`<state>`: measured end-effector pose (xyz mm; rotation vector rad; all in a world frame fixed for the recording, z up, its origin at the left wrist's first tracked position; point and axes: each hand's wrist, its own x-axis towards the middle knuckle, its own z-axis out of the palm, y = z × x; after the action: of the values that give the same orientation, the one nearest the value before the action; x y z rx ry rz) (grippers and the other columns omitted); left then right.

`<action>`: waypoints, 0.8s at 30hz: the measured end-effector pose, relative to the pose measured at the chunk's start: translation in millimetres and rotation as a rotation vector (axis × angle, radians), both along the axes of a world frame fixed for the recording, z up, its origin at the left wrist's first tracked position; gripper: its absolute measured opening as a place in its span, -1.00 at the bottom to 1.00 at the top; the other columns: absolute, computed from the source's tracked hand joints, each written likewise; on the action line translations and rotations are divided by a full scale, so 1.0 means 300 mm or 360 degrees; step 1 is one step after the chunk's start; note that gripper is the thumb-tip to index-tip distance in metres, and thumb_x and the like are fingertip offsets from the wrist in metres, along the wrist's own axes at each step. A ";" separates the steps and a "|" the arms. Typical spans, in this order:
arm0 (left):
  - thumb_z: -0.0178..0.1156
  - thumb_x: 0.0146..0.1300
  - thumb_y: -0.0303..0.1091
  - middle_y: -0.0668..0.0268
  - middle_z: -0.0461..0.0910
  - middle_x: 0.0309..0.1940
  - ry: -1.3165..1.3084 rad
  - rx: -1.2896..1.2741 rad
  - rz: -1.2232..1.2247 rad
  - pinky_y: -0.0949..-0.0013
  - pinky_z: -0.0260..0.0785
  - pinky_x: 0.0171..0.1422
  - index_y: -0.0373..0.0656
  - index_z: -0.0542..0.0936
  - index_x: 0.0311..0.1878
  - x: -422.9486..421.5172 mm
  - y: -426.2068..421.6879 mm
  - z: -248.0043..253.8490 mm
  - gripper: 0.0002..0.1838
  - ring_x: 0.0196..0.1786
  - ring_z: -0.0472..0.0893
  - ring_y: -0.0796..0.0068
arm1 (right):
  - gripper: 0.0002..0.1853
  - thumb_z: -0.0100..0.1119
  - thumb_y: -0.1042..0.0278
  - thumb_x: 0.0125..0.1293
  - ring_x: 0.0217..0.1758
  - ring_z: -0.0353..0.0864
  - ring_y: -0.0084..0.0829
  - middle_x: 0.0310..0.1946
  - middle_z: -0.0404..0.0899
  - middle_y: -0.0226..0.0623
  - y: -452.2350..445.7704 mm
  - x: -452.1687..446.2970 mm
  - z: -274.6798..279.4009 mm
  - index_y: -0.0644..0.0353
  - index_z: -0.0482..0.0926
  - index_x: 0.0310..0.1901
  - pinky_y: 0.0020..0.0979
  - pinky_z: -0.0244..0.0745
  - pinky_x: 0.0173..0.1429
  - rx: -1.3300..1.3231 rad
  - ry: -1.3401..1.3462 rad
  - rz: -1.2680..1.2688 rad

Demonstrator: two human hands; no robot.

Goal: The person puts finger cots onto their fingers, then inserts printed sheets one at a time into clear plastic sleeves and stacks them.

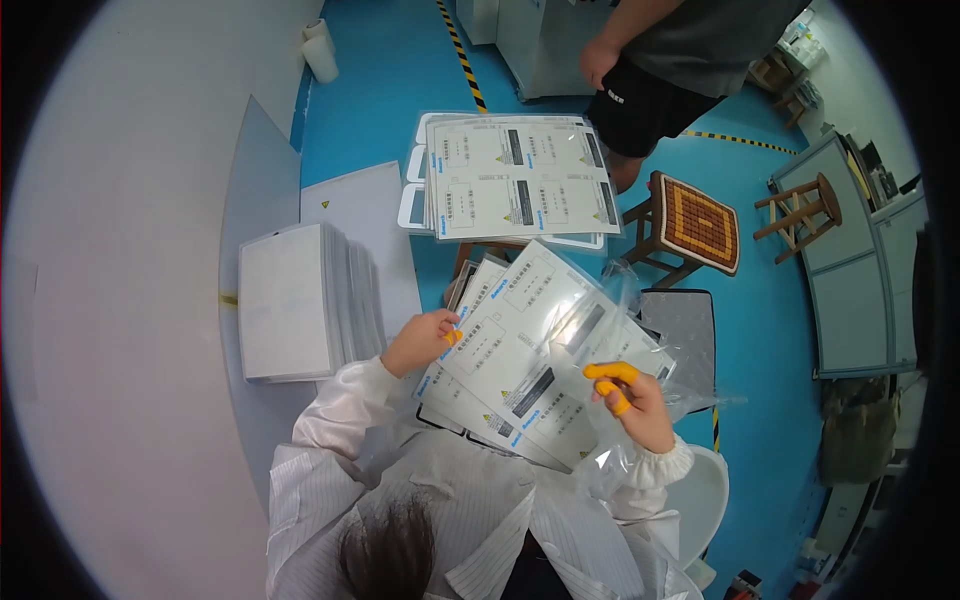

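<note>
A printed white sheet (pixel 520 340), with text blocks, dark bars and yellow warning triangles, lies tilted on more printed sheets in front of me. My left hand (pixel 424 340) is closed at its left edge, with an orange finger cot on a fingertip. Over the sheet's right part, my right hand (pixel 637 405) has orange cots on thumb and forefinger. Those fingers are pinched on crumpled clear plastic film (pixel 625 290), which spreads over the sheet's right side and past its edge. Glare hides exactly where the film meets the sheet.
Another stack of printed sheets (pixel 520 190) stands ahead. At left, a thick stack of white panels (pixel 285 305) rests on a pale surface. A stool with a beaded seat (pixel 690 222), a grey padded seat (pixel 685 335) and a wooden stool (pixel 800 215) are at right. A person (pixel 690 60) stands ahead.
</note>
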<state>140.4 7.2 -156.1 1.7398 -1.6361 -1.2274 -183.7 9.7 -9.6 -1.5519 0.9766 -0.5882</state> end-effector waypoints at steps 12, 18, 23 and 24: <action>0.20 0.09 -0.38 0.13 0.58 -0.38 -0.0300 0.0129 -0.0005 0.36 0.40 -0.31 -0.32 0.48 -0.08 -0.029 0.024 0.020 -0.67 -0.38 0.58 0.29 | -0.76 -0.06 0.60 0.25 -0.36 0.45 -0.65 -0.41 0.49 -0.43 0.041 0.218 -0.314 0.31 0.51 -0.06 -0.63 0.35 -0.22 0.0218 0.0021 -0.0231; 0.21 0.06 -0.37 0.10 0.55 -0.31 -0.0255 0.0283 0.0024 0.29 0.40 -0.21 -0.30 0.45 -0.10 -0.038 0.066 0.036 -0.67 -0.28 0.56 0.21 | -0.77 -0.03 0.59 0.23 -0.45 0.34 -0.73 -0.49 0.47 -0.46 0.058 0.289 -0.436 0.31 0.54 -0.10 -0.68 0.27 -0.33 0.0216 -0.0244 -0.0392; 0.23 0.04 -0.36 0.08 0.51 -0.28 -0.0249 0.0190 0.0057 0.23 0.38 -0.16 -0.27 0.43 -0.14 -0.037 0.104 -0.009 -0.67 -0.22 0.53 0.15 | -0.78 -0.02 0.58 0.23 -0.32 0.44 -0.68 -0.35 0.56 -0.38 0.056 0.304 -0.468 0.33 0.54 -0.10 -0.65 0.33 -0.18 0.0258 -0.0252 -0.0428; 0.24 0.04 -0.37 0.08 0.51 -0.28 -0.0345 -0.0038 0.0065 0.23 0.37 -0.16 -0.26 0.43 -0.14 -0.030 0.111 -0.022 -0.67 -0.22 0.53 0.14 | -0.78 -0.01 0.57 0.24 -0.28 0.46 -0.66 -0.32 0.57 -0.36 0.053 0.308 -0.468 0.34 0.53 -0.10 -0.64 0.34 -0.14 0.0279 -0.0272 -0.0471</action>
<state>131.4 40.5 -162.7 1.9382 -1.7174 -1.0256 -91.4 25.5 -150.1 -1.1903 1.1034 -0.8057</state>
